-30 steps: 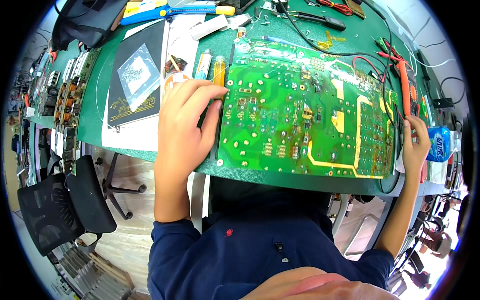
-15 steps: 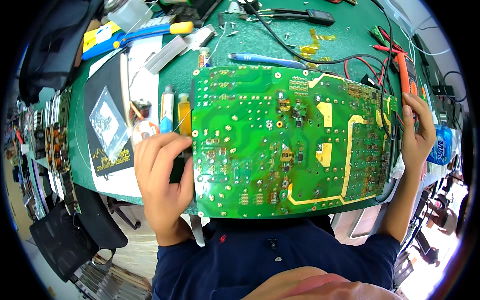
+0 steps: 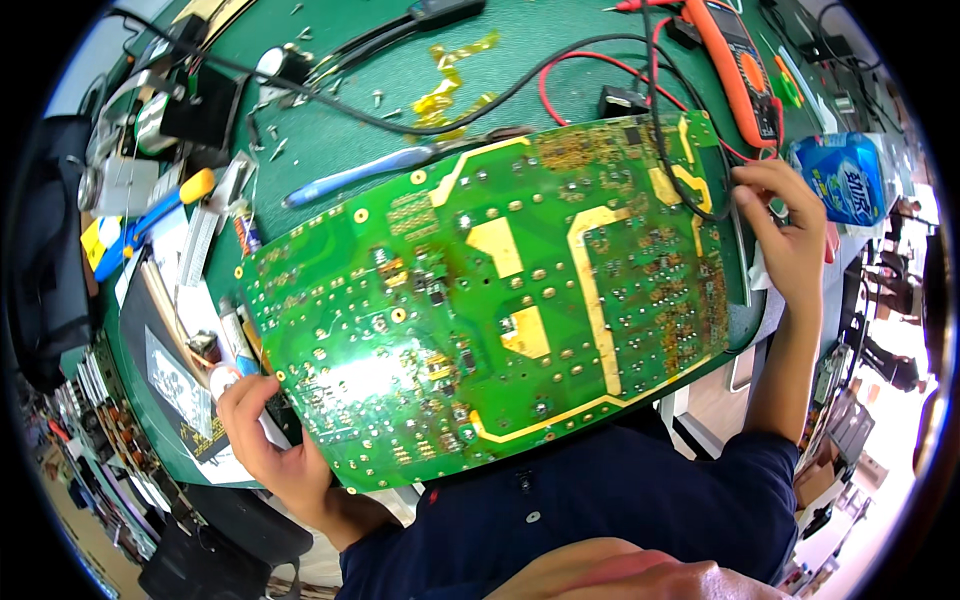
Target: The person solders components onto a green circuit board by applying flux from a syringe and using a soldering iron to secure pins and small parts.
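A large green circuit board (image 3: 520,375), solder side up, with bare copper tracks, lies in front of me at a slant. My left hand (image 3: 275,440) holds its left edge, fingers bent near the corner and thumb lower along the side. At the right edge is my right hand (image 3: 790,225), its fingers curled against the board's side; their tips are partly hidden. A black cable (image 3: 655,130) loops over the board's upper right corner, close to those fingers. What lies under the board is mostly hidden.
Beyond the board lie a blue pen-like tool (image 3: 360,172), yellow tape scraps (image 3: 440,95), loose screws and black tweezers (image 3: 385,35). An orange multimeter (image 3: 735,75) and a blue packet (image 3: 840,180) sit at right. A blue-and-yellow tool (image 3: 150,225) and a clear bag (image 3: 180,380) are left.
The view has turned, so the bench and board now appear slanted, with the board's left side lower. Both hands stay at the board's edges. The multimeter appears farther left in view.
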`<state>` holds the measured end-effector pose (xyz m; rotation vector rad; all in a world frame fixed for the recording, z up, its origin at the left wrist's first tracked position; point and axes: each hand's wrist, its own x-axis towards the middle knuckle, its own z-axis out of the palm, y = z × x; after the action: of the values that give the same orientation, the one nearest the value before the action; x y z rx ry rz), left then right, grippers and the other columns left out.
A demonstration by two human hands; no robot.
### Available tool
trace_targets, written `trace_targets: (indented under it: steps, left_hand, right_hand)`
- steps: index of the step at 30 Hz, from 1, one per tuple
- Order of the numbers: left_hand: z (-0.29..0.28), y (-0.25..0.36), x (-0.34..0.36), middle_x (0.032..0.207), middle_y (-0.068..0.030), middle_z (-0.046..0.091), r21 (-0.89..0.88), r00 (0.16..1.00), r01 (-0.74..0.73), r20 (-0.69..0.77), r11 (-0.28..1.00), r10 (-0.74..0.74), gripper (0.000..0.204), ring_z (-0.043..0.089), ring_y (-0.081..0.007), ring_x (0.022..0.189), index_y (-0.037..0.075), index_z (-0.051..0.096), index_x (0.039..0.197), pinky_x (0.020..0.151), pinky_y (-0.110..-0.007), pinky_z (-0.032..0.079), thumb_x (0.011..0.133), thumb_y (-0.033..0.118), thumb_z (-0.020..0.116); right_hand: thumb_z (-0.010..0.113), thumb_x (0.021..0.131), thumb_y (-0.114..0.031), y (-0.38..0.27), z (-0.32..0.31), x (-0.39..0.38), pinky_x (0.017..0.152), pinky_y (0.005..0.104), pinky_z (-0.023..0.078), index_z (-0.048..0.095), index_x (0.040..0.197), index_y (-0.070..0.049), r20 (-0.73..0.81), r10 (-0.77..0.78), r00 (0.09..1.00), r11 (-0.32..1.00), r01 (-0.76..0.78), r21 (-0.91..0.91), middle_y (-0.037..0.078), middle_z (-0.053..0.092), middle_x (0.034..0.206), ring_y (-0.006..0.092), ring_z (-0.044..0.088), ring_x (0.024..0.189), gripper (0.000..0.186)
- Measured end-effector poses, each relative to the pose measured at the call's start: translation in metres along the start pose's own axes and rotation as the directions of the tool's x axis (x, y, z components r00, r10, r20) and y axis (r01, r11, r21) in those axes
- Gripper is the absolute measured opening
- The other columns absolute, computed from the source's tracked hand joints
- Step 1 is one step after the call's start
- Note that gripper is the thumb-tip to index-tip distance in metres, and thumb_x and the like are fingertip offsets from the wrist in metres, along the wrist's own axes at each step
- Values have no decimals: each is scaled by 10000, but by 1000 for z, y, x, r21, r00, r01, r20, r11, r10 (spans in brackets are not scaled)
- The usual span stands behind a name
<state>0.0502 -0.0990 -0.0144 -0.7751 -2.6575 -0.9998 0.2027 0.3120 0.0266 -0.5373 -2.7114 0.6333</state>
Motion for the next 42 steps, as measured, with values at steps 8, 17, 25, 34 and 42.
trace_targets:
  steps: [8,17,25,34,42]
  left_hand:
    - [7,3,3,925,-127,514,57,998,-58,21,997,56,298,512,-260,857,-29,566,908,807,-338,394,642,51,673]
    - [10,11,-1,1021,-100,490,40,993,-104,59,994,101,345,491,-235,951,-12,578,907,876,-338,366,596,70,702]
    - [8,2,0,1015,-100,511,41,986,-157,56,987,155,321,503,-251,984,-8,576,910,883,-335,378,622,62,700]
    - [-3,5,-5,1098,-121,558,32,982,-183,59,983,180,355,516,-256,1050,-15,583,1020,934,-345,372,685,59,674]
    - [-20,43,-43,1101,-137,568,283,946,-235,-154,930,286,283,530,-265,1047,-4,574,1035,925,-364,389,753,-24,588]
  right_hand:
    - [634,763,-45,-6,-5,-13,649,272,418,616,930,-9,-4,27,1000,999,-26,33,80,589,893,178,534,756,172]
    - [661,733,-102,36,-48,-48,663,329,423,584,843,1,62,65,996,989,-56,-135,88,553,761,244,544,747,170]
    - [649,732,-119,59,-36,-32,635,351,450,564,814,-35,91,20,996,979,-1,-204,82,542,711,256,555,725,145]
    - [589,795,-68,8,-13,-53,689,313,440,604,926,-4,211,-219,953,970,189,156,82,567,849,218,551,789,146]
    - [650,642,-150,27,7,-61,823,400,381,566,1083,-65,3,-441,897,894,440,-85,139,492,1015,304,473,967,456]
